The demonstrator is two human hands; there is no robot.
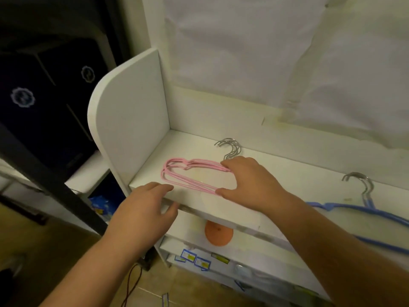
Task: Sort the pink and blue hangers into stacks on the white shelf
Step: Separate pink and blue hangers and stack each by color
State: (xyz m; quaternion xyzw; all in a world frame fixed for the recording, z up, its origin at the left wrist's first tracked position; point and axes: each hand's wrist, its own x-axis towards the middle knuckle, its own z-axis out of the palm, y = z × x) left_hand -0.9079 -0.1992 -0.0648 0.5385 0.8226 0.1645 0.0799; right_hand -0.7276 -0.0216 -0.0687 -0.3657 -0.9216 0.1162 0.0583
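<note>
Clutter around and below where I'm working.

To my left stand dark navy boxes (42, 100) printed with pale round emblems, and a black bar (51, 185) slants across in front of them. Crumpled white plastic sheeting (276, 52) hangs over the back wall. On a lower level below me sits an orange round object (218, 237), partly hidden, with small blue-and-yellow labelled packets (195, 259) beneath it. A thin dark cord (132, 286) trails over the brown tiled floor (55, 247). A blue wrapper (100, 203) shows lower left.
</note>
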